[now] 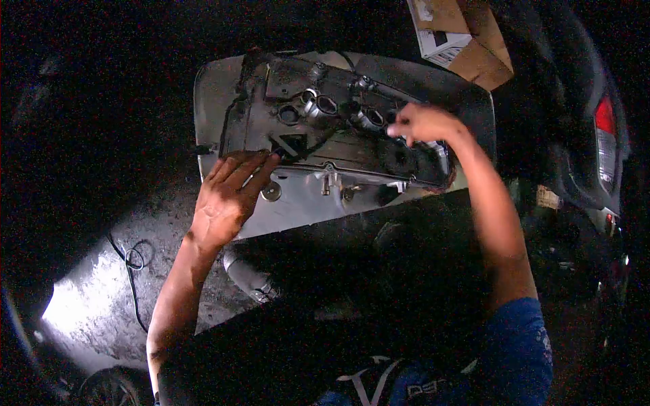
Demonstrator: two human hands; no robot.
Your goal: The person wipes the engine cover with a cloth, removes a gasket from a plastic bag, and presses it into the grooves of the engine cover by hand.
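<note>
A dark metal engine cover (338, 145) with several round ports along its middle lies on a pale panel (291, 210). My left hand (233, 186) rests at the cover's lower left edge, palm down, its fingers extended and lying on the metal. Over the right part of the cover is my right hand (423, 125), slightly blurred, with fingers bent near the rightmost port (372, 118). Its thumb and fingertips come close together, and whether something small is between them cannot be made out.
An open cardboard box (474, 47) stands at the upper right. A vehicle with a red and white tail light (604, 142) is at the right edge. A black cable (132, 271) lies on the brightly lit floor at lower left. Below the panel a shoe (247, 277) shows.
</note>
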